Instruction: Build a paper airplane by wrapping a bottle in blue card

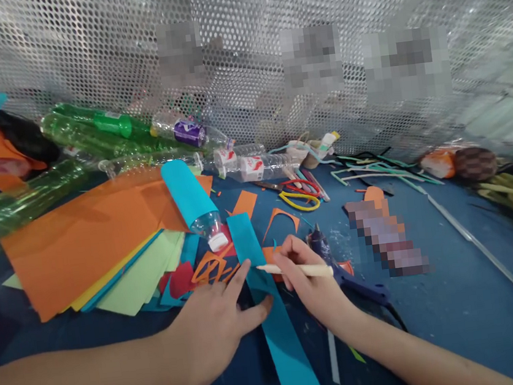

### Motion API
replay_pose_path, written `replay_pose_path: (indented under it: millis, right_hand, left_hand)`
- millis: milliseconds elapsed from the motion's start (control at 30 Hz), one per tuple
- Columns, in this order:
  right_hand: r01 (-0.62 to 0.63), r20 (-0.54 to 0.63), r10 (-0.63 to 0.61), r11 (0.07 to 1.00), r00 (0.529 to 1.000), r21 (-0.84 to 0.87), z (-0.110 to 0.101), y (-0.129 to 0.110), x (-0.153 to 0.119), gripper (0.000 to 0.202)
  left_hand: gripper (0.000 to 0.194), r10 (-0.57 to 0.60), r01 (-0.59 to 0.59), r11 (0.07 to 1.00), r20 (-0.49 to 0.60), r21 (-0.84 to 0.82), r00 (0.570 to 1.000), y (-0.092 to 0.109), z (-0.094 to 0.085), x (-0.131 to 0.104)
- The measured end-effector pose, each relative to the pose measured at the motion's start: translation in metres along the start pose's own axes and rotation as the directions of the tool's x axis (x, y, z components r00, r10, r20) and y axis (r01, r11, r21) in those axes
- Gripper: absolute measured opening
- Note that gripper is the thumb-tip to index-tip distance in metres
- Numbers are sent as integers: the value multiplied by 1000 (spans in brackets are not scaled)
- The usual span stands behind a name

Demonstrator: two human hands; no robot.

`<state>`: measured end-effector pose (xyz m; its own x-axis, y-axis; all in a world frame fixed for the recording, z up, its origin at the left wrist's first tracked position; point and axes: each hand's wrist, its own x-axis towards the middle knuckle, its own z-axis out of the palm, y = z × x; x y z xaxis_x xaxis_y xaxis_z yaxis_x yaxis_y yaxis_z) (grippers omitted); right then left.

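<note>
A long blue paper strip (pixel 285 343) lies on the dark blue table, running from the middle toward the near edge. My left hand (pixel 220 320) rests on it with thumb and index finger spread apart, pressing the strip down. In a closed grip, my right hand (pixel 310 276) holds a cream-coloured pen (pixel 314 269), its tip at the strip's right edge. Just beyond my left hand, a clear bottle with a white cap (pixel 218 241) is wrapped in blue paper (pixel 186 191). Orange paper scraps (pixel 214 268) lie beside my left hand.
Orange sheets (pixel 80 237) and light green sheets (pixel 132 281) spread at the left. Green bottles (pixel 92 134) lie behind them. Red and yellow scissors (pixel 300 195) are beyond my right hand, with a dark glue gun (pixel 359 283) beside it. A perforated metal screen (pixel 240 52) stands behind.
</note>
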<state>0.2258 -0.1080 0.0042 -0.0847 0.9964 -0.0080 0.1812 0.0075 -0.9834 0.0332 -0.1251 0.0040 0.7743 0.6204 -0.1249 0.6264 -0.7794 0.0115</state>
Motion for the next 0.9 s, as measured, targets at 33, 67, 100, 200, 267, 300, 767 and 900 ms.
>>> replay_pose_path:
  millis: [33,67,100,200,267,300,767,900]
  right_hand:
    - [-7,-4,7,1000,1000,-6,0,2,1,32]
    - [-13,-7,13,1000,1000,-12,-1,3,1,32]
    - [-19,-9,19,1000,1000,-20,-1,4,1,32]
    - [-23,-17,22,999,1000,-47,-2,5,1,30]
    - [1,-40,-4,997,999,-79,-2,4,0,30]
    - [19,-47,-23,995,999,-100,-1,3,0,30]
    - [-4,-39,-5,977,999,-215,1,5,2,27]
    - [30,-28,-37,972,999,-233,1,6,1,27]
  left_hand:
    - [67,7,-7,1000,-5,-10,1000,0,1,0]
    - [67,9,-9,1000,-12,-18,1000,0,2,-1]
    - [66,7,-7,1000,-16,-26,1000,0,3,-1]
    - [66,0,0,999,-19,-39,1000,1,3,-1]
    - [73,-9,9,999,0,-39,1000,1,3,0]
    - [78,-12,12,999,15,-40,1000,1,2,0]
    - [81,-39,38,998,-25,-49,999,0,14,0]
    - [81,-41,41,998,1,-41,999,0,10,1]
